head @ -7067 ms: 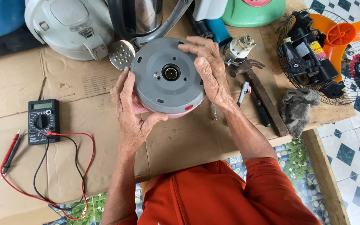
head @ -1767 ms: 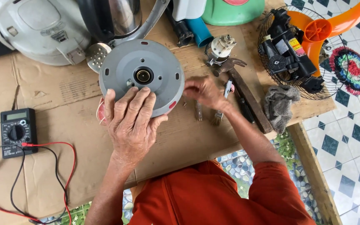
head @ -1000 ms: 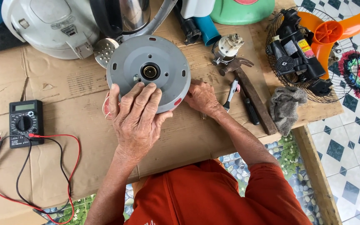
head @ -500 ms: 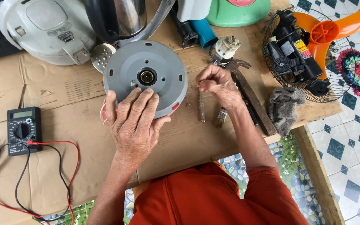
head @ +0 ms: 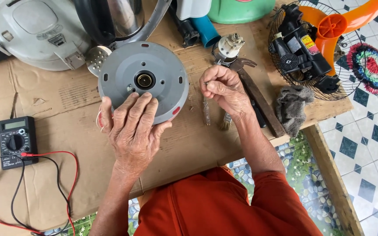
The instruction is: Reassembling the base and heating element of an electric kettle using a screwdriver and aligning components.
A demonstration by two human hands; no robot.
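head view: the round grey plastic kettle base is held flat against the cardboard-covered bench by the left hand, whose fingers are spread wide over its near rim, much as half a second ago. the right hand has been drawn back up from the bench and is now raised just right of the base, its fingers pinched narrow around something too small to be made out. a thin clear-handled screwdriver and a small brush are left lying below that hand, untouched. from this it is judged that a small part, perhaps a screw, has been picked up for the base, while the base is kept steady.

beyond the left hand, a white rice cooker and a steel kettle are stood. left of it a black multimeter with red and black leads is laid. right of the right hand a wooden-handled hammer, a grey rag and an orange fan in a wire guard are seen. a tiled floor is visible past the bench edge.
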